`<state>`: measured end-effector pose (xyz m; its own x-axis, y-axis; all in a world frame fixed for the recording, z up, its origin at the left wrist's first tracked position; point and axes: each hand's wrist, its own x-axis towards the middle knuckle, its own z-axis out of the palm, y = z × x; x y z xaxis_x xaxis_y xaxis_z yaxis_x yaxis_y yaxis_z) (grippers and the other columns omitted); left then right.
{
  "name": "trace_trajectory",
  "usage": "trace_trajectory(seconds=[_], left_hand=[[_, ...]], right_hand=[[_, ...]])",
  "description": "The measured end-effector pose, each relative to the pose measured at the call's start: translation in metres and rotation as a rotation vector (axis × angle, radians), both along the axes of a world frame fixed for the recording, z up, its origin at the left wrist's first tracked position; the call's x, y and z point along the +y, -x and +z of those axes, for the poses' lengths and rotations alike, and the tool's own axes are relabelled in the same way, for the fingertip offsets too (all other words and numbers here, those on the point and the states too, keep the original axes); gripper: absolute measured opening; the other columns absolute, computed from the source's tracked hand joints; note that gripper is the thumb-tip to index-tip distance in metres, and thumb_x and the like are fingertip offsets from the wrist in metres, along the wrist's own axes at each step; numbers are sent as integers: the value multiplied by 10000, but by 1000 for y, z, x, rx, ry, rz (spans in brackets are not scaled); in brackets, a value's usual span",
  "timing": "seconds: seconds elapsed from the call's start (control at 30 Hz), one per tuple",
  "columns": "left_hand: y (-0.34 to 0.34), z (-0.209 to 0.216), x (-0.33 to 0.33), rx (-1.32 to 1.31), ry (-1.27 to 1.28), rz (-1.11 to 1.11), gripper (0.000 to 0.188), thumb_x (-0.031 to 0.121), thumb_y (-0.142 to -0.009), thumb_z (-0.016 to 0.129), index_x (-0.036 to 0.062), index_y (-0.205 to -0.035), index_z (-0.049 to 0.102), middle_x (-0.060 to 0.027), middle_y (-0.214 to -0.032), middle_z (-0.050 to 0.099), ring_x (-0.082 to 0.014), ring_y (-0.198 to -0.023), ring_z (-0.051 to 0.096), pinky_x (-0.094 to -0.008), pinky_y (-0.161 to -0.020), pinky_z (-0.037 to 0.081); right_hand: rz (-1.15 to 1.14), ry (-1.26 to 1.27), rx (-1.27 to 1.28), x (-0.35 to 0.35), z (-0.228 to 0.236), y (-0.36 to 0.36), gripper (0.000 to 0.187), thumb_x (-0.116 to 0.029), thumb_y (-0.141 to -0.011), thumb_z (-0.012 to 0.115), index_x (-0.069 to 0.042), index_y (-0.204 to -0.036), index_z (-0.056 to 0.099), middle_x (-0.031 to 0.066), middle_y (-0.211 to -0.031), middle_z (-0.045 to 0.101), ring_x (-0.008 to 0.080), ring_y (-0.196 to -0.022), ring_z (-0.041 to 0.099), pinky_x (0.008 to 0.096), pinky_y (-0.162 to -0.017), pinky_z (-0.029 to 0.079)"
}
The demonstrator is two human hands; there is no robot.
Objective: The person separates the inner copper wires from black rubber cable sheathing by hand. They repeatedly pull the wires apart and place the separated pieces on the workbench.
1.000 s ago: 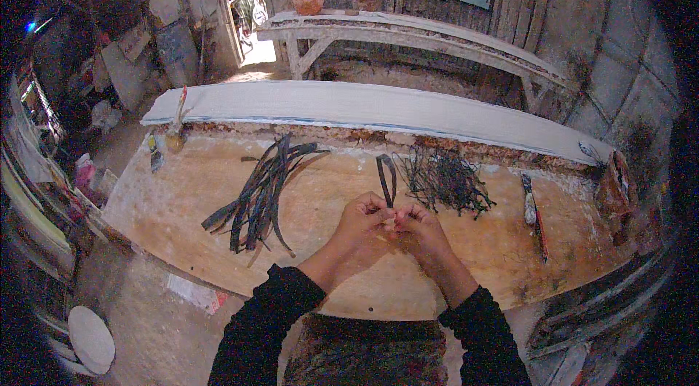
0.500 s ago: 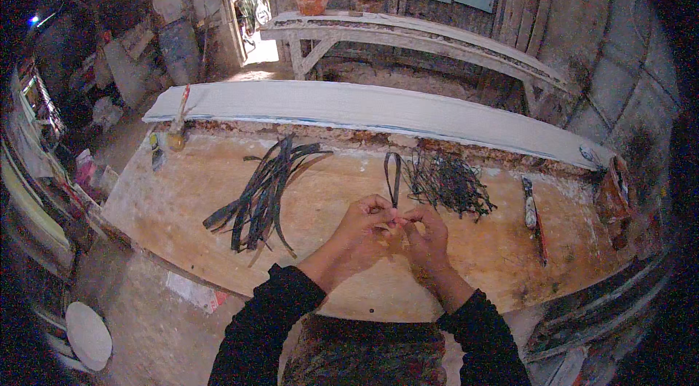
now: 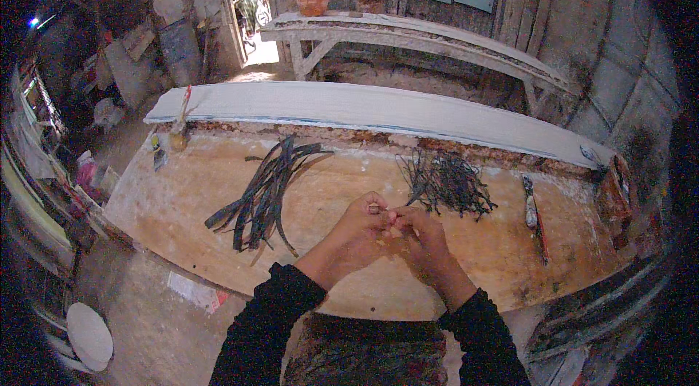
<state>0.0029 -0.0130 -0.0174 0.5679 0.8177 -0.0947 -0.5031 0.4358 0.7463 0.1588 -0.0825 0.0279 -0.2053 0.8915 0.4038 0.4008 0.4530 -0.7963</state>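
Note:
My left hand (image 3: 356, 231) and my right hand (image 3: 425, 239) meet fingertip to fingertip above the middle of the wooden board (image 3: 335, 295). Both are closed in a pinch on a thin black strip, now mostly hidden by the fingers. To the left of my hands lies a loose bundle of flat black strips (image 3: 263, 193). Just beyond my right hand sits a tangled heap of thin, knotted-looking black strips (image 3: 455, 183).
A long white slab (image 3: 349, 104) runs along the board's far edge. A brush (image 3: 179, 124) stands at the far left; a knife-like tool (image 3: 530, 204) and a red stick (image 3: 542, 237) lie at right. Behind are a whitened bench (image 3: 408, 28) and a clay-coloured bowl (image 3: 312, 3).
The black loop that stood up beyond my fingertips no longer shows there. My hands have stayed almost in place, with the fingers shifted slightly.

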Motion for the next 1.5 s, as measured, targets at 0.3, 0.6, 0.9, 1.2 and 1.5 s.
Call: trace_trajectory(seconds=[0.3, 0.6, 0.9, 1.2, 1.5], left_hand=[[-1, 10, -7, 82, -19, 92, 251, 62, -787, 663, 63, -997, 524, -54, -858, 614, -122, -739, 577, -232, -548, 463], [-11, 18, -21, 491, -615, 340, 177, 51, -815, 631, 89, -962, 539, 19, -885, 563, -67, -846, 552, -234, -657, 477], [-8, 21, -27, 431, -761, 319, 155, 49, -816, 633, 73, -943, 549, 14, -900, 558, -86, -878, 565, -243, -688, 491], [-8, 10, -21, 439, -729, 356, 292, 22, -799, 637, 81, -1045, 490, -37, -932, 596, -113, -905, 580, -267, -742, 490], [-8, 19, -26, 405, -541, 310, 339, 53, -831, 619, 74, -1130, 460, -85, -963, 644, -126, -870, 605, -250, -719, 495]], right_hand=[[-85, -214, -131, 9, -11, -3, 189, -64, -777, 608, -29, -961, 582, 152, -962, 611, 323, -877, 598, 371, -768, 481], [-200, 243, 485, 11, -20, 4, 51, -57, -865, 567, -38, -858, 521, 69, -876, 615, 152, -786, 572, 289, -739, 467], [-10, 630, 875, 11, -4, -3, 87, -120, -854, 605, -81, -852, 528, 0, -754, 545, 101, -675, 535, 233, -630, 467], [-161, 396, 706, 10, -7, 1, 88, -103, -815, 647, -34, -799, 597, 14, -770, 595, 100, -691, 548, 232, -634, 439], [-259, 288, 533, 10, -19, 0, 141, -84, -798, 648, 8, -903, 665, 81, -882, 647, 155, -791, 599, 274, -700, 476]])
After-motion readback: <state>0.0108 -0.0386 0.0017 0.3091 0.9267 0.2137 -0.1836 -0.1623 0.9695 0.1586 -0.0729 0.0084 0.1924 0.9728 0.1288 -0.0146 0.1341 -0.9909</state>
